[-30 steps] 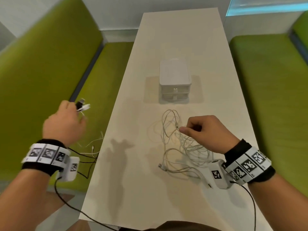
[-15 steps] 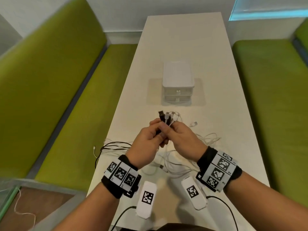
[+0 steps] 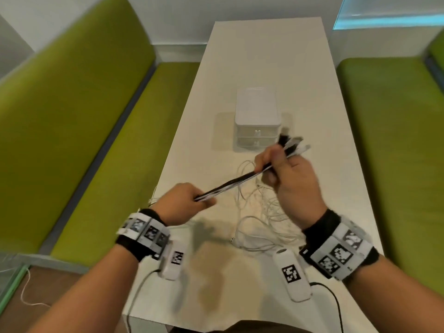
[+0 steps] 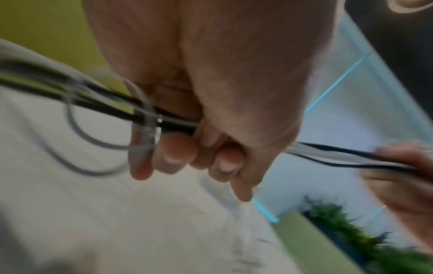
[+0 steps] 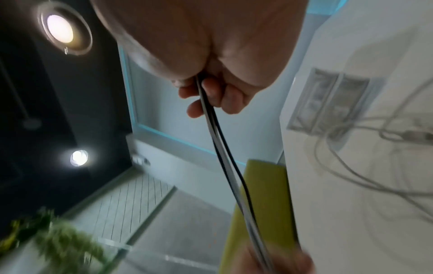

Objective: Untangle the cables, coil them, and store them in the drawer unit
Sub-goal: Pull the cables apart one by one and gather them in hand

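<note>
So both my fists are clenched on one cable bundle [image 3: 230, 183] — left hand [image 3: 182, 203], right hand [image 3: 288, 169] — stretched just in front of the drawer unit [image 3: 257, 116].

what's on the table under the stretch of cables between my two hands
A loose tangle of white cables lies on the table beneath the bundle. The right hand covers part of the tangle.
</note>
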`<action>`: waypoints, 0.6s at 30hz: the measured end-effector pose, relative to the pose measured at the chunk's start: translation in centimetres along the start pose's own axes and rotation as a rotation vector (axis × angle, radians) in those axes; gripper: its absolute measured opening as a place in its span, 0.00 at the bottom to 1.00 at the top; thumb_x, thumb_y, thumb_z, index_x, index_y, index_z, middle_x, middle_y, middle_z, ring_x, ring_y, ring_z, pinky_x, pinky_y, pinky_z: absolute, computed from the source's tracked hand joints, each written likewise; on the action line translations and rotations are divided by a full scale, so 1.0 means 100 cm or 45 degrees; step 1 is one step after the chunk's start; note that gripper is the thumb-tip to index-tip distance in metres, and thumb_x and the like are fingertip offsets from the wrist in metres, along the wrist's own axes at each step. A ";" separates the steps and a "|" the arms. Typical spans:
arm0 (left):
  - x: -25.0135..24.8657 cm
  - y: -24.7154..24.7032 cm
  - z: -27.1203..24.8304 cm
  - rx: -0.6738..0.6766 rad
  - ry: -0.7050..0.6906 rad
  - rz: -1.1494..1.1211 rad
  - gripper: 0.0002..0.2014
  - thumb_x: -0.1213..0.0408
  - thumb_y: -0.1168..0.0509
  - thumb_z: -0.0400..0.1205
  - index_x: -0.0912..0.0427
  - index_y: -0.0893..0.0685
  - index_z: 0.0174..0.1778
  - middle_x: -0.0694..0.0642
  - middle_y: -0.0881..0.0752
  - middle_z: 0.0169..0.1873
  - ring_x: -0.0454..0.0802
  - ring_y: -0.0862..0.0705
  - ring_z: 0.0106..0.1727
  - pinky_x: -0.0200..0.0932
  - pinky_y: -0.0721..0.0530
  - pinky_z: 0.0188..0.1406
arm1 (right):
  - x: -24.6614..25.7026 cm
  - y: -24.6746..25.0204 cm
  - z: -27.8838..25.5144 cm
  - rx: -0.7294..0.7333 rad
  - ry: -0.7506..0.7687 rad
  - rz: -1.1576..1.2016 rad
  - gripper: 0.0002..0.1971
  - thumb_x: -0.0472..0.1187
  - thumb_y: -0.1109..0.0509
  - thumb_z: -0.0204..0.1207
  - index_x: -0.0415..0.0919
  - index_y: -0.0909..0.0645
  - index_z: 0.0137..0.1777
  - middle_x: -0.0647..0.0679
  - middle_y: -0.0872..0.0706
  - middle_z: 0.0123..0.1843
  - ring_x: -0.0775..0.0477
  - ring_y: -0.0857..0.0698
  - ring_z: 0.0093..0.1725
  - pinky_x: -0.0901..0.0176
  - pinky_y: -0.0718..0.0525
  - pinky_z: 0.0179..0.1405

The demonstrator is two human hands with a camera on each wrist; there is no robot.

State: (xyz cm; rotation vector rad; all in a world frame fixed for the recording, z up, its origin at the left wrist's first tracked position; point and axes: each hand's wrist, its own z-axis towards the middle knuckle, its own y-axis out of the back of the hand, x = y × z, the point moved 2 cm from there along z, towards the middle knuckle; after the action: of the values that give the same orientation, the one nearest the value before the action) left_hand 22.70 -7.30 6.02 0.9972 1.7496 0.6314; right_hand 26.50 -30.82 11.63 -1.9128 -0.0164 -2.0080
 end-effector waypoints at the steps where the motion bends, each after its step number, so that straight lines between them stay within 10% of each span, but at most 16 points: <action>1: 0.025 0.004 0.000 0.024 0.114 0.016 0.30 0.40 0.34 0.83 0.56 0.31 0.22 0.49 0.29 0.17 0.46 0.31 0.19 0.44 0.33 0.26 | 0.007 0.010 0.004 -0.039 -0.007 0.048 0.24 0.49 0.42 0.88 0.51 0.12 0.33 0.24 0.24 0.41 0.44 0.37 0.29 0.43 0.45 0.35; 9: 0.111 0.048 -0.018 -0.108 0.215 0.021 0.05 0.56 0.33 0.86 0.50 0.18 0.46 0.55 0.12 0.30 0.56 0.14 0.32 0.46 0.19 0.33 | 0.006 0.029 0.006 -0.078 -0.018 0.035 0.21 0.53 0.38 0.84 0.50 0.09 0.36 0.09 0.26 0.45 0.46 0.28 0.29 0.38 0.33 0.42; 14: 0.143 0.059 -0.010 -0.195 0.391 0.653 0.02 0.44 0.35 0.85 0.29 0.18 0.47 0.42 0.16 0.31 0.49 0.19 0.42 0.50 0.25 0.57 | 0.009 0.031 0.001 -0.116 0.040 0.081 0.22 0.48 0.40 0.86 0.49 0.10 0.35 0.36 0.15 0.38 0.47 0.26 0.29 0.42 0.32 0.37; 18: 0.199 0.080 -0.016 -0.212 0.558 0.578 0.09 0.56 0.36 0.88 0.46 0.14 0.61 0.54 0.13 0.36 0.53 0.16 0.31 0.45 0.20 0.30 | 0.011 0.045 0.000 -0.176 0.023 0.093 0.18 0.45 0.40 0.87 0.45 0.13 0.39 0.41 0.13 0.38 0.49 0.25 0.28 0.54 0.25 0.34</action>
State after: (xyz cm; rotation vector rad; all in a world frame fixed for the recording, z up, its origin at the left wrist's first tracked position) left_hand 20.42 13.87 3.01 1.2123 1.8073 1.3460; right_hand 27.74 -35.29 11.58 -1.9477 0.1991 -2.0255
